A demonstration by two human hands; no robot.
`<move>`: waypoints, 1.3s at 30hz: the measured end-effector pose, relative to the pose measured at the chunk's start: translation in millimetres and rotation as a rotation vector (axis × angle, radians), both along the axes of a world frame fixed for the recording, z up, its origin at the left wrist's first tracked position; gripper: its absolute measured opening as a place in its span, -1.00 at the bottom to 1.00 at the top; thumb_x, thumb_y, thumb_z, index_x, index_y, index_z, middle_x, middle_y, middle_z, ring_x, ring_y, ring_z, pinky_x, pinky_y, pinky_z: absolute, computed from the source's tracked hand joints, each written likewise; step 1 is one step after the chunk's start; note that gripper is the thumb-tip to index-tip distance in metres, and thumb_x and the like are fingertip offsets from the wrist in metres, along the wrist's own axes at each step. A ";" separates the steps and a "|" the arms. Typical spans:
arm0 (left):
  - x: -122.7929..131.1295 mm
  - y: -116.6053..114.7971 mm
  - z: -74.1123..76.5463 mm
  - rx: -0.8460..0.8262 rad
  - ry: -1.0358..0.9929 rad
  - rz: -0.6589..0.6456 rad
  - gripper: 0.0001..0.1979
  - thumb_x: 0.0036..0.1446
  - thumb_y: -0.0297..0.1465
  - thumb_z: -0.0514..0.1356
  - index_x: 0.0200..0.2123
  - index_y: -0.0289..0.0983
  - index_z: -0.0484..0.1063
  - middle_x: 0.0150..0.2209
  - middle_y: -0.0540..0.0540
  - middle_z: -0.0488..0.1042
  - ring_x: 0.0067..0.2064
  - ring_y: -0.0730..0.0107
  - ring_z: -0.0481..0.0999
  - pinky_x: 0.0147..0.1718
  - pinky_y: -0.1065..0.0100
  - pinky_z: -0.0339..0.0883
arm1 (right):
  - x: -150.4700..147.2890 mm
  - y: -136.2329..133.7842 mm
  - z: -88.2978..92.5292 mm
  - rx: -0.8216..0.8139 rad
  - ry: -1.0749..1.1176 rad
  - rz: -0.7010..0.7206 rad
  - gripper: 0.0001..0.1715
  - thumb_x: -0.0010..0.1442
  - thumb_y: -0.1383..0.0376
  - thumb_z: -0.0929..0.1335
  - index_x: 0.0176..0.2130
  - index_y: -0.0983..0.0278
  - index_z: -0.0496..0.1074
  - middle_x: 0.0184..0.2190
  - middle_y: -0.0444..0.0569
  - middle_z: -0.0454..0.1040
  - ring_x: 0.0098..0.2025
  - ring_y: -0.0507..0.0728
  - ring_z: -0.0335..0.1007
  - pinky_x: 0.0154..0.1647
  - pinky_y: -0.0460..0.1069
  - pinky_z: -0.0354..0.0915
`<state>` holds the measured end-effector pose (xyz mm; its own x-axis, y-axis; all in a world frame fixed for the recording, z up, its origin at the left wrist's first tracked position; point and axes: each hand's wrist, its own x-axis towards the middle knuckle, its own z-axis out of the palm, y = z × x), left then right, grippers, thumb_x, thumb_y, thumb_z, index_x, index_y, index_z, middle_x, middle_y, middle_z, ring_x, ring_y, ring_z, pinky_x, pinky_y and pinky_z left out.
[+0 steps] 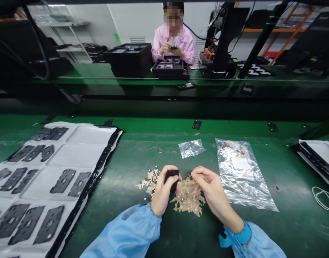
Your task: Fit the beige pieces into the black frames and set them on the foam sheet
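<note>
My left hand [163,190] is wrapped round a small black plastic part [172,179], holding it tilted above the bench. Its lower end is partly covered by my fingers. To the right, my right hand [210,182] has thumb and forefinger pinched together; a tiny dark bit shows at the fingertips, too small to name. Between and below both hands lies a pile of small tan die-cut pieces [189,200]. Beside my left hand, a smaller heap of pale and black pieces [151,179] is partly hidden by it.
Several black plates [50,224] lie in a white compartment tray [81,157] at left. A small clear bag [191,148] and a large clear bag [245,175] with pieces inside lie beyond my hands. A co-worker in pink [173,43] sits opposite, behind black boxes [129,61]. Another tray [320,154] stands right.
</note>
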<state>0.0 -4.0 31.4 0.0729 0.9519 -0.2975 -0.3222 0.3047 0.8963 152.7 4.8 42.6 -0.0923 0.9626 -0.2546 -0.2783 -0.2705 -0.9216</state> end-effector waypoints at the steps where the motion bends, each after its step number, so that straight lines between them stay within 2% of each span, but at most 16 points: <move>1: -2.1 0.6 -0.7 0.002 -0.027 0.016 -0.87 0.07 -0.35 0.10 -0.28 -0.23 0.27 -0.45 0.07 0.40 -0.66 0.56 0.36 -0.63 0.46 0.22 | 0.4 -0.4 2.1 -0.003 0.009 -0.007 -0.80 0.00 0.19 0.46 -0.44 0.28 0.47 -0.50 -0.15 0.32 -0.54 -0.02 0.23 -0.64 -0.15 0.30; 3: -6.9 3.4 -2.4 -0.005 -0.014 0.049 -0.92 0.07 -0.37 0.05 -0.33 -0.22 0.22 -0.47 0.08 0.41 -0.65 0.51 0.40 -0.63 0.44 0.27 | 1.3 -1.7 6.4 -0.027 0.034 0.009 -0.81 0.01 0.20 0.46 -0.43 0.28 0.48 -0.52 -0.15 0.31 -0.54 -0.02 0.22 -0.62 -0.15 0.30; 5: -11.5 8.1 -3.6 0.013 0.101 0.080 -0.93 0.07 -0.38 0.09 -0.36 -0.25 0.25 -0.50 0.07 0.42 -0.56 0.47 0.47 -0.53 0.44 0.34 | 1.6 -3.6 10.1 -0.059 0.070 0.049 -0.82 0.05 0.19 0.44 -0.39 0.28 0.51 -0.50 -0.12 0.32 -0.49 0.00 0.23 -0.60 -0.15 0.30; 8: -16.5 15.5 -3.4 0.117 0.295 0.119 -0.89 0.03 -0.38 0.20 -0.36 -0.29 0.35 -0.42 -0.01 0.49 -0.33 0.40 0.54 -0.33 0.46 0.38 | 1.1 -6.4 14.0 -0.114 0.123 0.115 -0.74 0.14 0.15 0.37 -0.29 0.27 0.55 -0.36 -0.04 0.36 -0.39 0.04 0.26 -0.58 -0.14 0.32; 10: -17.9 18.3 -2.4 0.170 0.355 0.133 -0.85 0.03 -0.37 0.22 -0.31 -0.31 0.41 -0.33 -0.06 0.53 -0.24 0.36 0.54 -0.26 0.45 0.38 | 0.5 -7.5 16.1 -0.143 0.134 0.155 -0.69 0.18 0.13 0.33 -0.25 0.27 0.56 -0.22 0.01 0.37 -0.34 0.05 0.28 -0.54 -0.12 0.34; 13: -17.7 17.8 -1.0 0.205 0.399 0.140 -0.80 0.05 -0.35 0.23 -0.24 -0.31 0.44 -0.28 -0.11 0.56 -0.20 0.32 0.55 -0.25 0.44 0.41 | 0.2 -7.7 18.7 -0.153 0.112 0.200 -0.66 0.20 0.12 0.30 -0.24 0.25 0.58 -0.05 0.04 0.34 -0.26 0.08 0.29 -0.49 -0.10 0.37; 15: -16.7 15.6 -0.4 0.210 0.429 0.143 -0.78 0.05 -0.35 0.23 -0.21 -0.30 0.45 -0.24 -0.13 0.56 -0.18 0.29 0.55 -0.30 0.45 0.43 | 0.5 -7.3 19.3 -0.155 0.084 0.216 -0.64 0.21 0.10 0.29 -0.23 0.24 0.58 -0.01 0.05 0.34 -0.23 0.11 0.30 -0.47 -0.08 0.38; 20: -14.5 11.5 0.5 0.200 0.453 0.135 -0.76 0.06 -0.33 0.23 -0.18 -0.29 0.47 -0.19 -0.14 0.56 -0.16 0.28 0.55 -0.37 0.48 0.45 | 0.9 -6.4 16.6 -0.170 0.024 0.221 -0.61 0.21 0.07 0.28 -0.21 0.25 0.57 -0.04 0.07 0.40 -0.20 0.15 0.33 -0.47 -0.06 0.39; 26: -14.6 11.4 0.2 0.211 0.454 0.130 -0.76 0.06 -0.34 0.23 -0.18 -0.28 0.48 -0.21 -0.13 0.57 -0.17 0.28 0.56 -0.36 0.47 0.47 | 0.7 -4.9 14.7 -0.168 -0.016 0.231 -0.57 0.20 0.04 0.29 -0.33 0.29 0.59 -0.19 0.08 0.45 -0.30 0.12 0.36 -0.53 -0.08 0.37; 31: -14.4 9.7 1.1 0.212 0.467 0.124 -0.76 0.06 -0.34 0.23 -0.18 -0.29 0.47 -0.21 -0.13 0.56 -0.17 0.27 0.56 -0.34 0.45 0.48 | 0.5 -4.8 13.6 -0.158 -0.021 0.239 -0.58 0.20 0.05 0.28 -0.17 0.26 0.56 -0.29 0.05 0.43 -0.37 0.08 0.33 -0.57 -0.09 0.36; 35: -14.1 9.3 1.5 0.214 0.479 0.122 -0.77 0.07 -0.35 0.22 -0.19 -0.29 0.47 -0.22 -0.13 0.56 -0.18 0.28 0.56 -0.34 0.46 0.48 | -0.5 -4.7 14.1 -0.154 -0.017 0.241 -0.58 0.20 0.05 0.29 -0.17 0.26 0.55 -0.24 0.06 0.42 -0.35 0.09 0.32 -0.60 -0.11 0.36; 39: -13.9 10.1 1.5 0.215 0.476 0.122 -0.77 0.06 -0.35 0.22 -0.19 -0.29 0.47 -0.23 -0.13 0.57 -0.18 0.28 0.56 -0.35 0.46 0.48 | -0.5 -5.3 15.4 -0.172 0.011 0.239 -0.59 0.20 0.06 0.29 -0.15 0.27 0.55 -0.28 0.06 0.43 -0.35 0.09 0.32 -0.62 -0.12 0.34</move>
